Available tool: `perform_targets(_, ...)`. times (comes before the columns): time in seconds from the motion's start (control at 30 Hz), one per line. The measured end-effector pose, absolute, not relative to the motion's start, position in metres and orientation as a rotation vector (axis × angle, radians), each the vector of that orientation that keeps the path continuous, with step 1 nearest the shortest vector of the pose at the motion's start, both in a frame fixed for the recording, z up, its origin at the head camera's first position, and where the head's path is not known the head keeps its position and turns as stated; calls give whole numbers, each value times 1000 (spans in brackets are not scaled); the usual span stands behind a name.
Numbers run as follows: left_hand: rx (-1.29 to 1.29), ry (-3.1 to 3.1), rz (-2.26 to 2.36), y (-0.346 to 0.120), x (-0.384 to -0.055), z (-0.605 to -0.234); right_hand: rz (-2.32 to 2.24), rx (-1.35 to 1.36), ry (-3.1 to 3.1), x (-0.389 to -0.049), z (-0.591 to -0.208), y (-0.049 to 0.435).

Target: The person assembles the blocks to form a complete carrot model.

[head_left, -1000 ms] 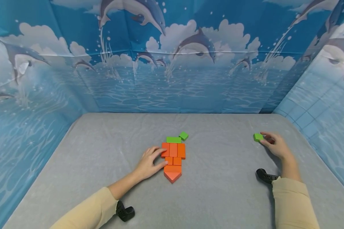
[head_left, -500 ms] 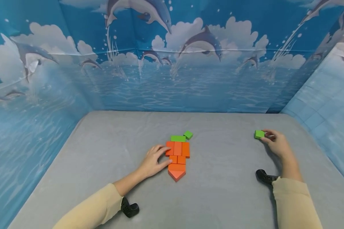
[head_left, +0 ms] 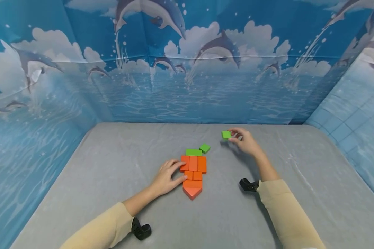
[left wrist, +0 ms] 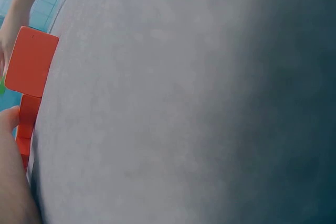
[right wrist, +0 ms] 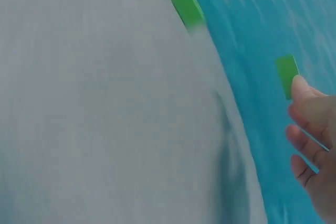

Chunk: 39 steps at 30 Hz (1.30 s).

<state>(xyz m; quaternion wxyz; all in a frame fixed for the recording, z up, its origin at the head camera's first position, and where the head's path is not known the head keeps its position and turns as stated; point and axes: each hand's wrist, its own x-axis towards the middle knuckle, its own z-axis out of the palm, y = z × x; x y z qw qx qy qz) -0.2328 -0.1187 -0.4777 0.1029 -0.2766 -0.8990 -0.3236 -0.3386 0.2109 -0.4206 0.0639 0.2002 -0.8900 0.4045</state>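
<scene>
My right hand (head_left: 243, 141) pinches a green block (head_left: 226, 135) between thumb and fingertips, held above the table with its shadow below. The right wrist view shows the thumb pressed on that green block (right wrist: 286, 76). At the middle lies a flat arrangement of orange blocks (head_left: 193, 163), ending in a triangular block (head_left: 192, 192) that points toward me. A long green block (head_left: 194, 152) lies along its far edge, and a green cube (head_left: 205, 148) sits turned at that block's right end. My left hand (head_left: 166, 177) rests at the arrangement's left side, its index finger and thumb touching orange blocks.
A grey cloth-covered table (head_left: 112, 152) spreads under everything. Blue dolphin-printed curtains (head_left: 137, 97) rise along its far and side edges. Black curved wrist mounts stick out from the left sleeve (head_left: 96, 224) and the right sleeve (head_left: 286, 211).
My right hand has lifted the green block from the right side of the table and carried it left, toward the arrangement. The left hand has stayed on the orange blocks.
</scene>
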Motion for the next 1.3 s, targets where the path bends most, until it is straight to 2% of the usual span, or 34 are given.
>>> perform_targets(0.27, -818, -2665, -968, -117, -229, -480, 1347, 804, -2718, -346, -425, 142)
perform_targets(0.53, -824, -2661, -973, -116, -234, -476, 1269, 901, -2829, -353, -425, 104)
perform_targets(0.93, -849, -2624, -979, -114, -235, -477, 1047, 942, -2962, -361, -430, 81)
perform_targets(1.3, -821, -2657, -999, -118, -234, -478, 1047, 1016, -2968, -361, -435, 77)
